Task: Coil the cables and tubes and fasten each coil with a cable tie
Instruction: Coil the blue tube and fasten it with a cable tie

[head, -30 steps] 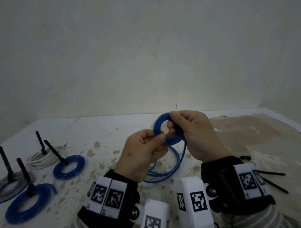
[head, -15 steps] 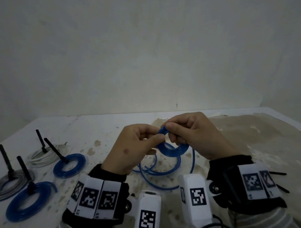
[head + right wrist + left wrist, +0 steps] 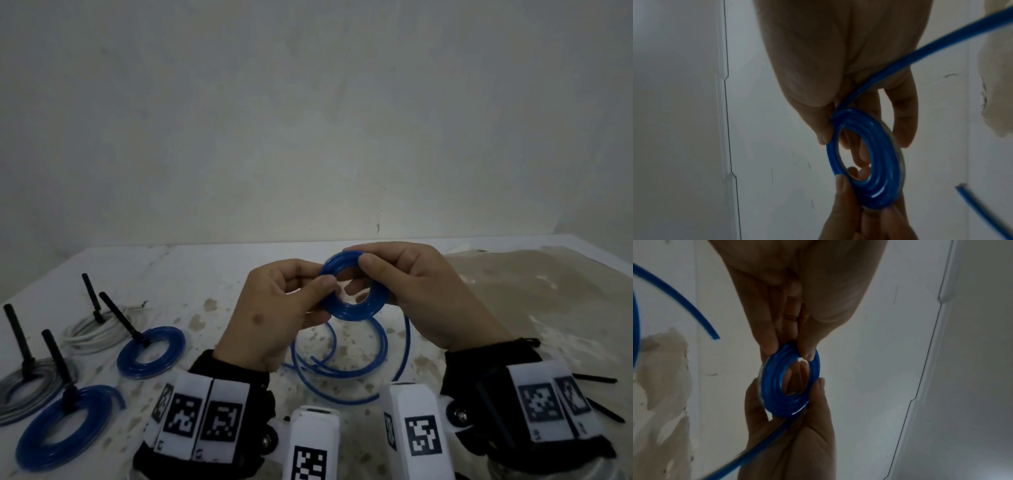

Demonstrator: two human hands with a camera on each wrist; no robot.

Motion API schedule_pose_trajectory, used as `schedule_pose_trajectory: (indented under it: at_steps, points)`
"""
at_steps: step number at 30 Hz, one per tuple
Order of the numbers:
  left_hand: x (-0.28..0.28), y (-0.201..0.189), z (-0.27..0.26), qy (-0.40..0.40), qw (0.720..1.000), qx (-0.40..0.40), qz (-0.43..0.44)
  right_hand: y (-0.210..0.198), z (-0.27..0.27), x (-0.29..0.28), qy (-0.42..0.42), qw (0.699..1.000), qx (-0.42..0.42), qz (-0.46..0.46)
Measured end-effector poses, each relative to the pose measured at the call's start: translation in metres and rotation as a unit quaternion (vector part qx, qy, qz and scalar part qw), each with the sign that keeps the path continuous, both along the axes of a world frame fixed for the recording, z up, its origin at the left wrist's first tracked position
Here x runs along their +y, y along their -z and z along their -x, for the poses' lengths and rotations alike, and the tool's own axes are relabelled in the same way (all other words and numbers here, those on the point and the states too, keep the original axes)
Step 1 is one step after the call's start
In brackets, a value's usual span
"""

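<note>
Both hands, left [image 3: 274,315] and right [image 3: 424,294], pinch the coil [image 3: 354,291]; a slackened pinch may let the springy, untied turns unwind.

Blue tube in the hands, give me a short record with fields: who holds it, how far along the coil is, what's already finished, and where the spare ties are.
held by: left hand and right hand, each pinching the blue tube coil
coil state: several turns wound, untied, held above the table
loose tube: uncoiled length trails to the table below
finished coils: four tied at left, two blue, one white, one grey
spare cable ties: black, table's right side
</note>
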State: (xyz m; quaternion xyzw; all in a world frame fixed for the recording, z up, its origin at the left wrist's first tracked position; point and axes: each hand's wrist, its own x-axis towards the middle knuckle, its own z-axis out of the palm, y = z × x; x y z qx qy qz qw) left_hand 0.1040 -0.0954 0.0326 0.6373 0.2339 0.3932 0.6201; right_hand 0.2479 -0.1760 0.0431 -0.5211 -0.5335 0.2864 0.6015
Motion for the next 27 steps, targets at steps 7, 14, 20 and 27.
schedule_pose_trajectory:
  at_steps: [7, 14, 20, 27]
  points:
    - [-0.008, -0.002, -0.005, 0.058, 0.997, -0.022, 0.048, -0.003, -0.003, -0.003, 0.006, 0.997, 0.061, -0.038]
    - [-0.005, -0.003, 0.001, 0.064, 0.994, 0.084, -0.001, 0.0, -0.003, -0.002, 0.038, 0.997, -0.067, -0.007]
    - [0.003, -0.003, 0.003, 0.008, 0.998, 0.056, -0.036, 0.0, 0.0, 0.001, 0.019, 1.0, 0.009, 0.011]
    - [0.001, -0.001, -0.003, 0.007, 0.997, -0.042, 0.068, 0.001, -0.002, 0.002, 0.04, 0.996, 0.074, -0.001]
